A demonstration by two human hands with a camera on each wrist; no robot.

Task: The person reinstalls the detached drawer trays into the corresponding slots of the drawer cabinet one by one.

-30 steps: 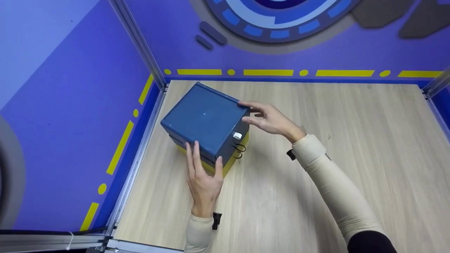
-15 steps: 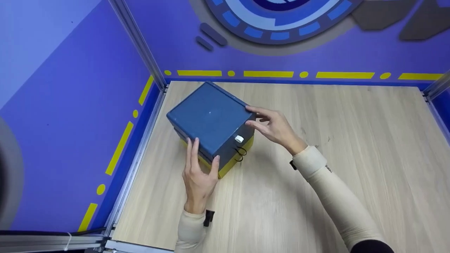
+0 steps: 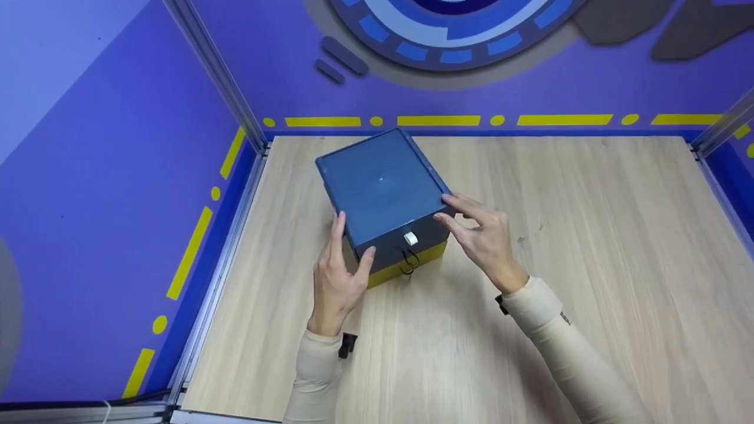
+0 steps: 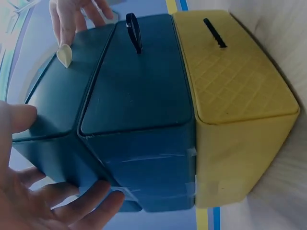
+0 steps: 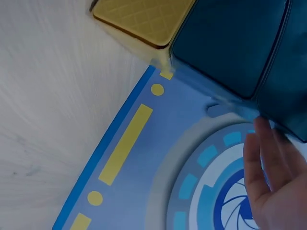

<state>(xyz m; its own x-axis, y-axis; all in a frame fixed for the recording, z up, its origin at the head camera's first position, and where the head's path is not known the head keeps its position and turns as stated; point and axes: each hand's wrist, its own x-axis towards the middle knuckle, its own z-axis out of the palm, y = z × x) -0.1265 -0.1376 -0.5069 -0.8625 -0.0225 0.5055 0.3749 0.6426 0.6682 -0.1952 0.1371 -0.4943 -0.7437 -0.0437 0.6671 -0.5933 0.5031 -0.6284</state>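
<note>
A stacked drawer box (image 3: 383, 182) stands on the table, turned slightly, with two dark blue tiers above a yellow one (image 4: 244, 158). On its front are a white pull tab (image 3: 411, 238) and black loops (image 3: 409, 259). My left hand (image 3: 337, 285) holds the near left corner of the top tier, thumb on the front, fingers along the side. At the near right corner, my right hand (image 3: 489, 241) holds the same tier between thumb and fingers. The right wrist view shows that hand's fingers (image 5: 271, 158) against the side.
The wooden table (image 3: 589, 235) extends to the right of the box. A blue back wall (image 3: 283, 70) with yellow marks stands behind it, and a side wall (image 3: 129, 176) with a metal frame rail (image 3: 221, 277) runs along the left.
Both hands have turned the drawer box clockwise and shifted it to the right. Its front now faces more toward me. Both hands stay at its corners.
</note>
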